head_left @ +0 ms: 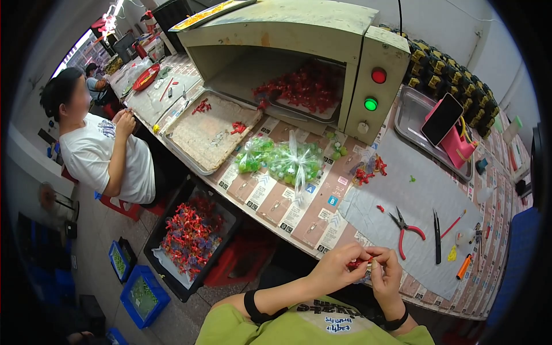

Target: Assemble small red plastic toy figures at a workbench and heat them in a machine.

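Observation:
My left hand [338, 268] and my right hand [386, 277] meet low in the view, just in front of the table's near edge. Their fingertips are pinched together around a small red piece [356, 264]; the fingers cover much of it, so its exact kind cannot be made out. Beyond my right hand, on a grey sheet [397, 190], lie red-handled pliers [405, 231] with their jaws apart. Black tweezers [437, 237] rest to the right of the pliers. A tiny red piece [380, 208] and a small cluster of red pieces [363, 174] are farther back.
A metal oven [368, 52] holds a tray of red pieces [307, 86]. Before it sit clear bags of green pieces [296, 161] and a pale-lined tray [210, 135]. A phone [441, 119] leans on a pink holder. An orange marker [463, 267] lies right. At left another person [109, 149] works.

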### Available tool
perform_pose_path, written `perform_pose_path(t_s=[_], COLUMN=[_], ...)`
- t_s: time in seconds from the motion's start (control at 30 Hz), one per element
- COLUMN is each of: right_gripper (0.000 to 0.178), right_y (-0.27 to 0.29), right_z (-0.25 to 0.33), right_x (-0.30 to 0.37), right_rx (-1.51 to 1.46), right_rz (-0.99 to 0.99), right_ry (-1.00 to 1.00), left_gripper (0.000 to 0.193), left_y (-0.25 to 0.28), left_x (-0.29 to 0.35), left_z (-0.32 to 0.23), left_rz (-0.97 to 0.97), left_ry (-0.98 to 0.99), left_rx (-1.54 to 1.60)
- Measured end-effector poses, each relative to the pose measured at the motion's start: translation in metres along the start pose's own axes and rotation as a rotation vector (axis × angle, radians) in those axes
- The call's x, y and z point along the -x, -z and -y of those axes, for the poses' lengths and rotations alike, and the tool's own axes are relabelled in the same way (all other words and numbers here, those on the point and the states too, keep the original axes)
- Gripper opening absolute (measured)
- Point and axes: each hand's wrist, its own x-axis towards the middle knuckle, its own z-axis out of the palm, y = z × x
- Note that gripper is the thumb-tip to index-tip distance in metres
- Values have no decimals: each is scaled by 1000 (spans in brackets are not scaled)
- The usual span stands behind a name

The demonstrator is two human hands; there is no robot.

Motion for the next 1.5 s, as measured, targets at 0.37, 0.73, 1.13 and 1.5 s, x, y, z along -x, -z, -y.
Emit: perform_pose_path(t_s=[0.37,0.73,1.13,1.5], right_gripper=[4,4,5,5], right_y=[2,2,1,1], right_z=[6,-2,1,0], right_x=[-3,-1,-3,-2], right_rx=[0,23,8,30], right_rz=[7,-2,2,-7], right_ry=[-8,-9,-18,11], left_gripper=[13,13,14,14], left_y=[-1,-2,-2,-2], left_x=[-1,0,1,1], left_z=[-3,-2,-2,-2], left_rz=[4,5,9,8], left_ry=[26,65,50,52], left_rx=[23,72,38,45])
